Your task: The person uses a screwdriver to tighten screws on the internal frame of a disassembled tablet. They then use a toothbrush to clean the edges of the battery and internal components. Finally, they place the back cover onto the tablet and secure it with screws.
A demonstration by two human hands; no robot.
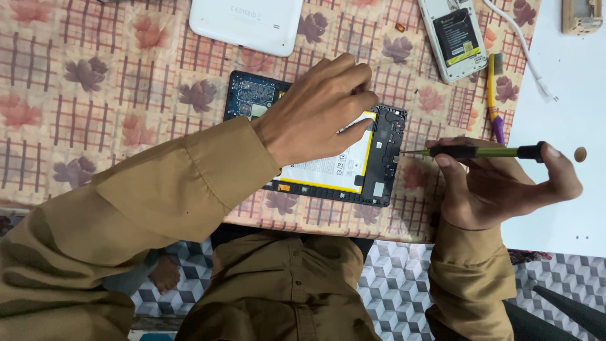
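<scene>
An opened tablet [379, 158] lies on the patterned cloth, showing a white battery with a yellow edge and a blue circuit board. My left hand [315, 107] rests over its middle, fingers pressing on the battery area. My right hand [499, 186] grips a green-and-black screwdriver [480, 152] held level. The screwdriver's tip touches the tablet's right edge.
A white tablet back cover [247, 24] lies at the top. An opened phone [452, 38] with its battery showing, a yellow-and-purple toothbrush [492, 95] and a white cable [527, 53] sit at top right. A small brown disc [579, 154] lies on the white surface. The table edge runs along the bottom.
</scene>
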